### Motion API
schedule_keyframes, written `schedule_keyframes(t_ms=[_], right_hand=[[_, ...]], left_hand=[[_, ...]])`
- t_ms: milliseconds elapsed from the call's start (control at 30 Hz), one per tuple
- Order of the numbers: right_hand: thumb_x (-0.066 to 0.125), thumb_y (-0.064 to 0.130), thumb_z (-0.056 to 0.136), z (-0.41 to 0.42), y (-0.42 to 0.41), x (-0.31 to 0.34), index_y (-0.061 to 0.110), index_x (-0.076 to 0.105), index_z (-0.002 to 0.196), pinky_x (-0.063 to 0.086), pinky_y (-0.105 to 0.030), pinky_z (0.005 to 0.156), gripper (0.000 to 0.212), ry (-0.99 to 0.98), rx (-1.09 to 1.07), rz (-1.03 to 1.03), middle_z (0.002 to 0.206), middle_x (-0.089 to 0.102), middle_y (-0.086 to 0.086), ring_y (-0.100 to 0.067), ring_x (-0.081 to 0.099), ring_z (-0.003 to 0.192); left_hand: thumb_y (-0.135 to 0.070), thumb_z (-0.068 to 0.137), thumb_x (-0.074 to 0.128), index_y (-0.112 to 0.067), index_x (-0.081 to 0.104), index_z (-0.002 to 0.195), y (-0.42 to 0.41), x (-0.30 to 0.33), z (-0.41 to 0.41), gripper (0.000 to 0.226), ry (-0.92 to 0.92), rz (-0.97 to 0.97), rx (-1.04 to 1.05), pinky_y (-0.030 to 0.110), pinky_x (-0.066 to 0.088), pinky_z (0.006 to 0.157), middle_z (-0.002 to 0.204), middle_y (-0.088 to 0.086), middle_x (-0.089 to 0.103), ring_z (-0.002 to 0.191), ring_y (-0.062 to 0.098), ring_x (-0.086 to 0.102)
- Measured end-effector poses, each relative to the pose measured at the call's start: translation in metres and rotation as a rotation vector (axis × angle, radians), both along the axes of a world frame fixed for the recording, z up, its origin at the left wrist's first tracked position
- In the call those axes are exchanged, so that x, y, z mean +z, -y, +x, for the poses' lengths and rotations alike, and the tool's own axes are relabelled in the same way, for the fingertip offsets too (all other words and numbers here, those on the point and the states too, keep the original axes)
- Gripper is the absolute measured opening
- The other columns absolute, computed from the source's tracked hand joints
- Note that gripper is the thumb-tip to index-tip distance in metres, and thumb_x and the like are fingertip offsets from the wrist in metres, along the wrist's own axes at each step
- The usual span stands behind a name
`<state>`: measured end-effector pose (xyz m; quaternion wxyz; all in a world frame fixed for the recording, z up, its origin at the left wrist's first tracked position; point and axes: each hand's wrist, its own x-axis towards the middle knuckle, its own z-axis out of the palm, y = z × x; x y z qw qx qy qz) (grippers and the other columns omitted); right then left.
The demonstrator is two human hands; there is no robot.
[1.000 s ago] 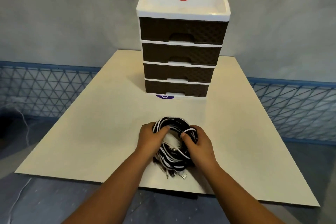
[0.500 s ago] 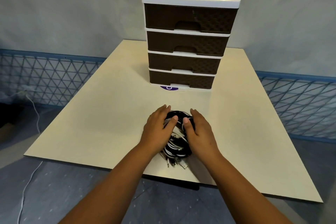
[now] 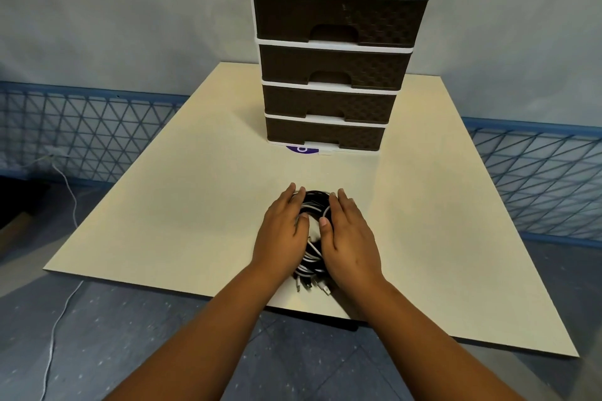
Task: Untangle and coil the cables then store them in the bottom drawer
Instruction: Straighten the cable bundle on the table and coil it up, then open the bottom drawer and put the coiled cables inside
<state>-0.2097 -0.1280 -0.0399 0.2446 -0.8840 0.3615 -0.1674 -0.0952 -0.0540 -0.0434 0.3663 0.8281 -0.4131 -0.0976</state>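
Observation:
A coil of black and white cables (image 3: pixel 313 215) lies on the cream board (image 3: pixel 182 221) near its front edge, its plug ends sticking out toward me. My left hand (image 3: pixel 282 238) and my right hand (image 3: pixel 350 239) lie flat on either side of the coil, fingers straight, pressing it between them; much of the coil is hidden under my palms. Behind it stands a brown drawer unit with a white top (image 3: pixel 335 52); its bottom drawer (image 3: pixel 325 134) is closed.
A purple sticker (image 3: pixel 301 149) shows on the board just in front of the bottom drawer. A white cord (image 3: pixel 70 192) trails over the floor at left. Blue mesh fencing (image 3: pixel 537 172) runs along both sides behind the board.
My fingers, curled round the coil a second ago, have straightened and now lie flat against it. The coil sits lower and more compact, and my head has moved closer to the drawers.

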Motion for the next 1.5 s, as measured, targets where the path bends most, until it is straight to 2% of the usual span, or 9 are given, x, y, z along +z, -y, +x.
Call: schedule_keyframes(t_ms=[467,667,800,900,1000,1167,1267,1367,1500], right_hand=[[0.023,0.039,0.105,-0.002,0.003,0.003,0.018,0.018,0.156,0.009,-0.030,0.120,0.056,-0.060,0.054,-0.042,0.164,0.012,-0.001,-0.019,0.010,0.151],[0.022,0.043,0.105,-0.002,0.005,0.005,0.016,0.015,0.156,0.007,-0.032,0.122,0.058,-0.077,0.081,-0.012,0.165,0.010,-0.003,-0.020,0.007,0.152],[0.023,0.049,0.103,-0.003,0.009,0.009,0.018,0.014,0.156,0.009,-0.034,0.122,0.062,-0.087,0.105,0.066,0.165,0.009,-0.002,-0.020,0.007,0.151],[0.027,0.053,0.101,-0.001,0.014,0.016,0.021,0.030,0.152,0.020,-0.039,0.121,0.060,-0.002,0.107,0.187,0.160,0.027,-0.002,-0.022,0.022,0.148],[0.036,0.046,0.101,0.004,0.021,0.028,0.019,0.049,0.138,0.037,-0.037,0.109,0.048,0.116,0.056,0.256,0.140,0.052,-0.004,-0.022,0.046,0.131],[0.048,0.042,0.099,0.020,0.038,0.052,0.020,0.047,0.141,0.035,-0.032,0.109,0.047,0.204,-0.010,0.312,0.148,0.045,-0.002,-0.019,0.044,0.134],[0.052,0.038,0.098,0.038,0.052,0.068,0.022,0.050,0.138,0.037,-0.035,0.110,0.042,0.322,-0.078,0.445,0.145,0.048,-0.002,-0.020,0.045,0.133],[0.052,0.033,0.099,0.059,0.066,0.087,0.020,0.053,0.134,0.043,-0.032,0.099,0.037,0.460,-0.177,0.714,0.135,0.055,-0.001,-0.017,0.053,0.117],[0.052,0.021,0.100,0.087,0.085,0.104,0.021,0.061,0.111,0.051,-0.038,0.095,0.014,0.663,-0.244,1.092,0.119,0.060,-0.004,-0.023,0.062,0.107]], left_hand=[[-0.021,0.103,0.035,-0.026,0.029,0.151,0.000,0.003,-0.002,0.049,0.044,0.052,-0.006,0.027,0.019,0.116,0.161,-0.007,0.019,0.146,0.012,0.020],[-0.025,0.104,0.033,-0.026,0.028,0.152,0.000,0.007,-0.003,0.048,0.038,0.086,-0.011,0.038,0.023,0.118,0.161,-0.007,0.019,0.146,0.015,0.021],[-0.035,0.105,0.029,-0.028,0.025,0.153,0.000,0.013,-0.004,0.048,0.079,0.182,0.008,0.041,0.018,0.119,0.162,-0.006,0.015,0.148,0.017,0.013],[-0.046,0.103,0.026,-0.030,0.018,0.154,0.000,0.019,-0.003,0.054,0.117,0.249,0.022,0.045,0.011,0.119,0.164,-0.005,0.008,0.150,0.019,0.005],[-0.057,0.099,0.024,-0.033,0.015,0.154,0.002,0.031,0.003,0.061,0.147,0.267,0.019,0.050,0.007,0.119,0.164,-0.006,0.005,0.150,0.018,0.000],[-0.059,0.097,0.022,-0.031,0.022,0.152,0.033,0.088,0.024,0.062,0.272,0.151,0.016,0.050,0.009,0.118,0.163,-0.004,0.009,0.150,0.020,0.002],[-0.051,0.101,0.029,-0.028,0.026,0.151,0.065,0.136,0.048,0.056,0.450,-0.002,-0.010,0.049,0.010,0.118,0.163,-0.003,0.013,0.150,0.020,0.004],[-0.045,0.102,0.035,-0.028,0.027,0.151,0.099,0.192,0.077,0.053,0.657,-0.123,-0.027,0.046,0.005,0.118,0.163,-0.003,0.013,0.150,0.019,0.004],[-0.042,0.102,0.033,-0.027,0.026,0.151,0.139,0.247,0.113,0.052,0.834,-0.119,-0.075,0.046,0.001,0.119,0.163,-0.001,0.013,0.150,0.021,0.005]])
